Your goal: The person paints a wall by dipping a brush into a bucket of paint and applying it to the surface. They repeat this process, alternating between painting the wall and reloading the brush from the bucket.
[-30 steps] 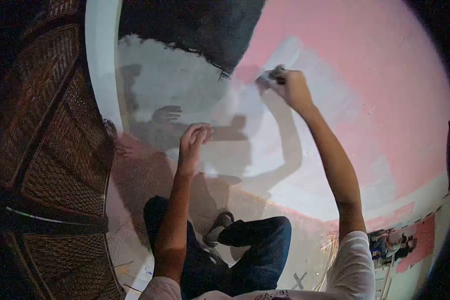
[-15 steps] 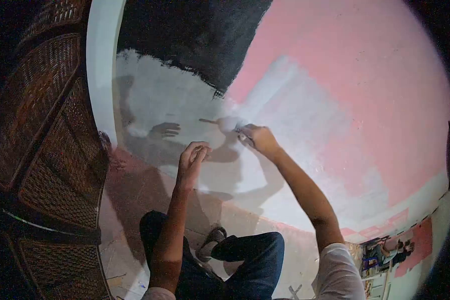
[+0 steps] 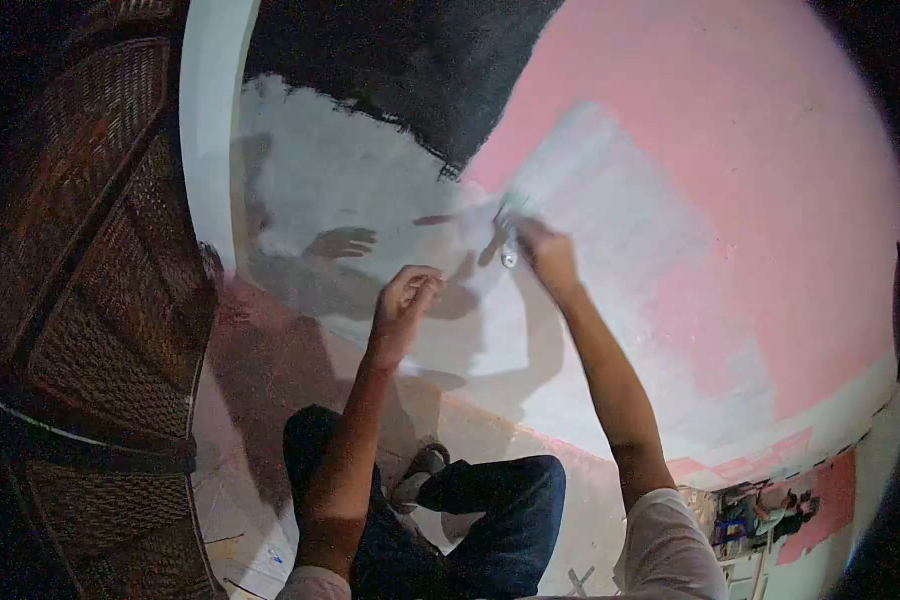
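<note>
My right hand (image 3: 548,252) is closed around a paintbrush (image 3: 509,256), somewhat blurred, with its bristle end against the wall. White paint (image 3: 625,215) covers part of the pink wall (image 3: 730,120) around it. To the left, my left hand (image 3: 407,305) is raised in front of the wall with loosely bent fingers, and I see nothing in it. The shadows of my hands and the brush fall on the grey-white painted area (image 3: 320,190), below a black painted patch (image 3: 390,60).
Dark woven wicker panels (image 3: 110,300) stand close on my left beside a white vertical strip (image 3: 210,130). Below are my bent legs (image 3: 500,500) and the tiled floor (image 3: 240,500). At the far right, people (image 3: 785,510) are seated in the distance.
My right hand has moved up and a little right along the wall with the paintbrush. My left hand has risen slightly and shifted right. The view has tilted slightly.
</note>
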### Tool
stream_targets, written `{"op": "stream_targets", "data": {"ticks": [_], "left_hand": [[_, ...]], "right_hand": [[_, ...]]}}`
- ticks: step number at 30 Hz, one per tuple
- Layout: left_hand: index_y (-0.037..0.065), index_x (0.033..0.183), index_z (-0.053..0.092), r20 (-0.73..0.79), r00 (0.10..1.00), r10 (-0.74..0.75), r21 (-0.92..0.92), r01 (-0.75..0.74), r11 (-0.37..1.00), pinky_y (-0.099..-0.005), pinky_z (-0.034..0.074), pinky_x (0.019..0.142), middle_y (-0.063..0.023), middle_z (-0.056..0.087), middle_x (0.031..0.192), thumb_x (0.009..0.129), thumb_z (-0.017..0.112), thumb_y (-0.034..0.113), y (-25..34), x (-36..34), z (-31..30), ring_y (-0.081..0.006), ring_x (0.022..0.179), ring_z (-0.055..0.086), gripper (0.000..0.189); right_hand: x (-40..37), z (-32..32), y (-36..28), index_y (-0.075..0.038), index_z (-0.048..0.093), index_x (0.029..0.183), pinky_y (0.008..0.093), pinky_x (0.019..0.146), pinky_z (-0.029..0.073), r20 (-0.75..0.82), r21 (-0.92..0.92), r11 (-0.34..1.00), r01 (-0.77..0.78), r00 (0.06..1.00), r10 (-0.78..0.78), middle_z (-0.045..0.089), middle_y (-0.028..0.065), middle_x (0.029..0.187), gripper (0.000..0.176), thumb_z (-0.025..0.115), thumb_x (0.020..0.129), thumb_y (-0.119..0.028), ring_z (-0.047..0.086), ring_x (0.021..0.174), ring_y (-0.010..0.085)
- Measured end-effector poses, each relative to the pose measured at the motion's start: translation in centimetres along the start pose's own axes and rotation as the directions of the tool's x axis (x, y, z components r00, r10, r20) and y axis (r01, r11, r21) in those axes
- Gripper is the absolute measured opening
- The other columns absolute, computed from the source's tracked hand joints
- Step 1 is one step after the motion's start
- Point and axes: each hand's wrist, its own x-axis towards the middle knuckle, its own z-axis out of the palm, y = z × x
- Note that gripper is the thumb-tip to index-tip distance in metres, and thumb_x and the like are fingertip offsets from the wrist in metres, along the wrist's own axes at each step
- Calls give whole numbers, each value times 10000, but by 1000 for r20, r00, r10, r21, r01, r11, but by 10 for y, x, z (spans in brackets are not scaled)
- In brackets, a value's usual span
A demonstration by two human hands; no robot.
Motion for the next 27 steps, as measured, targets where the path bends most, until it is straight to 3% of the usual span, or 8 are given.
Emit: {"op": "stream_targets", "data": {"ticks": [5,6,8,13,17,22,24,27], "left_hand": [[-1,1197,632,35,999,21,56,-23,998,-346,521,964,-97,692,1145,1062,587,217,-27,4,-14,-174,1084,662,260],[2,1198,634,16,1000,8,70,-10,997,-345,519,953,-99,694,1148,1063,584,224,-26,4,-19,-171,1081,661,264],[9,1200,638,-20,999,-31,104,33,994,-344,514,933,-102,697,1152,1065,578,239,-24,1,-27,-164,1075,659,273],[22,1200,643,-55,998,-23,134,30,991,-333,510,917,-89,692,1117,1063,575,238,-2,-2,-20,-162,1069,655,265],[26,1191,642,0,999,34,53,-34,998,-334,514,939,-74,688,1087,1057,585,201,1,-1,-9,-155,1072,654,227],[28,1191,639,2,999,-44,67,44,997,-334,516,949,-70,689,1105,1057,587,190,-9,-2,-13,-151,1068,656,216],[29,1191,639,-19,999,-48,103,50,993,-334,515,948,-68,688,1111,1057,589,195,-13,2,-20,-152,1064,658,219],[30,1191,639,-53,996,-69,132,75,988,-335,516,947,-64,688,1112,1057,591,204,-11,0,-25,-151,1056,659,225]], "right_hand": [[47,-46,30,-49,700,1213,431,769,582,-81,22,977,211,975,-209,725,200,1118,413,733,801,-40,734,912,350],[70,-91,25,-30,714,1161,403,735,575,-114,41,995,-92,989,96,735,200,1028,353,744,809,-43,733,834,329],[116,-151,56,-43,729,1128,332,687,568,-449,-65,997,-33,893,0,746,164,925,270,748,859,-53,732,785,282],[127,-161,14,-125,753,1156,402,777,594,-547,-174,983,-63,836,-43,747,105,1096,362,722,814,-10,735,900,306],[43,11,3,-100,712,1209,473,793,568,-189,-35,989,147,970,-150,734,158,1059,337,665,882,-163,709,880,369],[45,-2,-23,-72,762,1037,487,742,558,188,185,982,33,980,-69,719,185,936,255,727,810,-183,691,816,397],[74,-43,21,-82,782,892,474,724,546,-29,295,954,-58,997,69,727,163,894,160,752,791,-203,699,803,372],[116,-140,20,-134,737,1210,389,821,592,-416,-82,994,-77,908,36,756,133,1098,396,747,817,-84,745,941,304]]}}
